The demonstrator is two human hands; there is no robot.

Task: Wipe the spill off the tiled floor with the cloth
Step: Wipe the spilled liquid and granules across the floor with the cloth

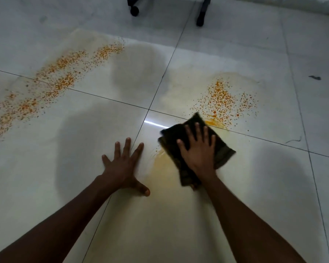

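Note:
A dark folded cloth (222,149) lies flat on the pale tiled floor (46,186) right of centre. My right hand (198,150) presses down on it with fingers spread. Just beyond the cloth sits an orange speckled spill (224,99), with a wet orange smear at the cloth's far edge. A yellowish wet film (165,168) spreads on the tile between my hands. A second long band of orange specks (55,76) runs diagonally across the left tiles. My left hand (123,166) rests flat on the floor, fingers apart, holding nothing.
Black chair legs with a caster (134,10) stand at the top centre. A small dark scrap (315,77) lies on the floor at the right. Dark grout lines cross between the tiles.

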